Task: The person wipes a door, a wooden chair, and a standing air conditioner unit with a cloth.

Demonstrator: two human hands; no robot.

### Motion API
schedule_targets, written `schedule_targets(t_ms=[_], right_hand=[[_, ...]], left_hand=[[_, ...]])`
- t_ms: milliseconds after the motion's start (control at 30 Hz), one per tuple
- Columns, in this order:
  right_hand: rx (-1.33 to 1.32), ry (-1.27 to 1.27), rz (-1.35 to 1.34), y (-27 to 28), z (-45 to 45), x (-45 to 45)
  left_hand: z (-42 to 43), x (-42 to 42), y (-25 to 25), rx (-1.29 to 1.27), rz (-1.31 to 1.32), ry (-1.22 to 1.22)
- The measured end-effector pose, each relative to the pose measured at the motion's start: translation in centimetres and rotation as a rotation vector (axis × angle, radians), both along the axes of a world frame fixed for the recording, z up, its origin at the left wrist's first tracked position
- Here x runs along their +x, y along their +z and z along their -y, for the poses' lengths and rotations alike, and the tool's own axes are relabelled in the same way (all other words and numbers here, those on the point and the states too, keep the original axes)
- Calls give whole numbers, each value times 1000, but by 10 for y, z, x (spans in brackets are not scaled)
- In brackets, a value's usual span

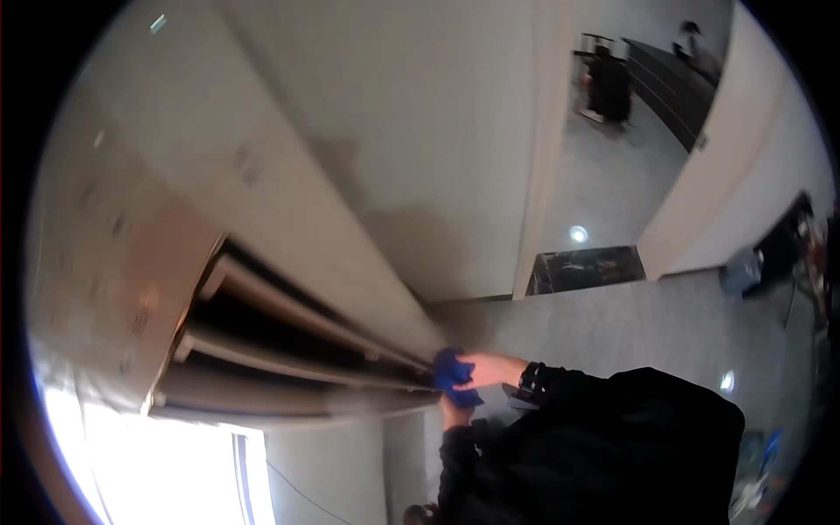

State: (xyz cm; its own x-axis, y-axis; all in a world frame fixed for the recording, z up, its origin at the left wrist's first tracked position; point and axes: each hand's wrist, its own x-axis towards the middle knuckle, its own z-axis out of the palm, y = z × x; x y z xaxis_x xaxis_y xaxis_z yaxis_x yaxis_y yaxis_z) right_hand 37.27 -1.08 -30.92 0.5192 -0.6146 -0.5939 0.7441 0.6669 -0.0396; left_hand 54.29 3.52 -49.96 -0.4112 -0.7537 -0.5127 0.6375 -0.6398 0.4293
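Observation:
A crumpled dark blue cloth (448,371) is bunched at the near end of a shelf unit (262,354) with pale boards and dark gaps. My right hand (490,370), with a dark band at the wrist, has its fingers closed on the cloth from the right. Just below it, my left hand (454,413) grips the cloth's lower part, its fingertips partly hidden by the fabric. Both hands are close together, and the cloth appears to touch the shelf edge. Black sleeves cover my arms.
A bright window (166,464) is at lower left. A doorway with a dark mat (586,269) opens onto another room, where a person in black (610,87) sits near a dark counter (669,92) and another person is behind it. A grey bin (742,273) stands by the right wall.

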Motion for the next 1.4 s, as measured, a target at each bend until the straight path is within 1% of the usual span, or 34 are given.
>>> schedule_targets(t_ms=[33, 67, 100, 133, 200, 233, 267, 300, 333, 367, 400, 467, 500, 533, 600, 633, 700, 733, 767, 833, 867, 900, 933, 967, 1000, 1033, 1067, 1100, 1133, 1200, 1267, 1300, 1333, 1400], right_hand=[[-9, 17, 31, 5, 1, -3], [-46, 48, 53, -8, 5, -6], [-116, 54, 36, -9, 10, -13], [-183, 68, 19, -10, 14, -20], [-113, 71, -65, -61, 39, -65], [-131, 30, -115, -69, 47, -84], [-137, 1, -114, -77, 59, -105], [-159, 5, -233, -88, 79, -132], [-160, 4, -340, -97, 90, -150], [-126, -29, -393, -103, 99, -167], [-157, -55, -399, -107, 115, -186], [-306, -174, -445, -116, 115, -212], [-511, -216, -511, -128, 97, -228], [-498, -242, -498, -124, 88, -243], [-536, -58, -898, -112, 77, -278], [-515, -89, -905, -110, 69, -292], [-475, -36, -1103, -96, 48, -315], [-455, -62, -1113, -81, 35, -323], [-391, -105, -1113, -63, 20, -329], [-318, -172, -1121, -33, -2, -350], [-245, -188, -1111, -26, -12, -355], [-174, -204, -1099, -26, -18, -360], [-153, -227, -1098, -46, -27, -367], [-132, -199, -1225, -76, -43, -380], [-98, -167, -1337, -92, -71, -391], [-63, -192, -1328, -89, -95, -399], [9, -210, -1290, -85, -112, -406], [75, -232, -1259, -82, -126, -418], [66, -238, -1347, -89, -144, -425], [110, -251, -1296, -102, -169, -440], [158, -181, -1298, -88, -178, -456], [181, -91, -1266, -93, -182, -470], [203, -113, -1272, -91, -185, -483], [207, -173, -1162, -77, -185, -509]], left_hand=[[10, -11, 13, 169, -128, 36], [16, -23, 38, 345, -251, 80], [23, -29, 46, 390, -247, 19], [31, -37, 29, 394, -241, -8], [51, -41, -32, -371, 253, -295], [62, -37, -76, -383, 322, -332], [81, -49, -73, -395, 321, -359], [109, -71, -63, -154, 17, -278], [125, -84, -39, 116, -271, -205], [136, -95, -14, 156, -282, -262], [158, -107, -12, 124, -282, -286], [174, -119, -18, 32, -148, -241], [179, -125, -51, 92, -122, -253], [180, -129, -81, -82, 55, -290], [186, -166, -66, 21, 44, -348], [179, -190, -26, -33, 107, -408], [179, -220, -19, -27, 111, -451], [177, -246, 7, -26, 107, -458], [169, -263, 36, -113, 95, -496], [167, -300, 63, -118, 127, -559], [165, -311, 72, -112, 177, -596], [161, -324, 83, -118, 160, -619], [163, -346, 86, -114, 161, -647], [162, -374, 92, -144, 144, -657], [152, -398, 99, -164, 135, -672], [146, -417, 98, -132, 203, -677], [146, -430, 88, -128, 205, -719], [148, -446, 75, -231, 109, -794], [144, -469, 75, -332, 1, -863], [134, -512, 78, -322, -10, -947], [135, -553, 80, -343, 24, -1091], [133, -575, 84, -368, -1, -1103], [131, -599, 84, -370, -16, -1128], [135, -651, 82, -540, 97, -1151]])
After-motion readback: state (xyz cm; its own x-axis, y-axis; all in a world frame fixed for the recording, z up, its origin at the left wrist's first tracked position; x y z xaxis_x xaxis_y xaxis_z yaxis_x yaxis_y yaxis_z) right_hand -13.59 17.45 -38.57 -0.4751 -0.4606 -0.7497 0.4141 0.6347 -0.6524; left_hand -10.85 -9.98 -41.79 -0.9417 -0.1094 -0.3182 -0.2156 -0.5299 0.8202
